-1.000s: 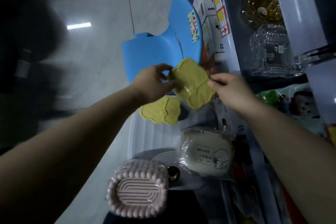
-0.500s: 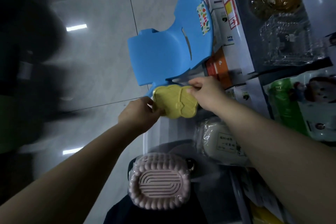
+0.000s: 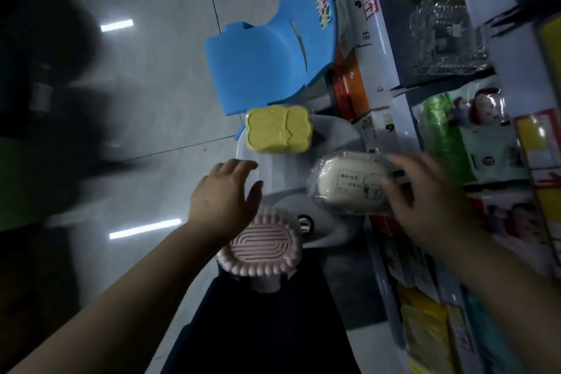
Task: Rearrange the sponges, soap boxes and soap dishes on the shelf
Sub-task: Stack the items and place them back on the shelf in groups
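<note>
The person appears to be turning to the wrapped cream soap box (image 3: 349, 184): the right hand (image 3: 425, 200) is reaching onto its right end, fingers (image 3: 391, 184) spread and blurred, so I cannot tell whether they are grasping it, and the next move likely calls for closing round it and lifting. The left hand (image 3: 224, 194) is hovering released, holding nothing, between the yellow soap dishes (image 3: 277, 129) stacked farther off and the pink soap dish (image 3: 262, 244) lying nearer.
</note>
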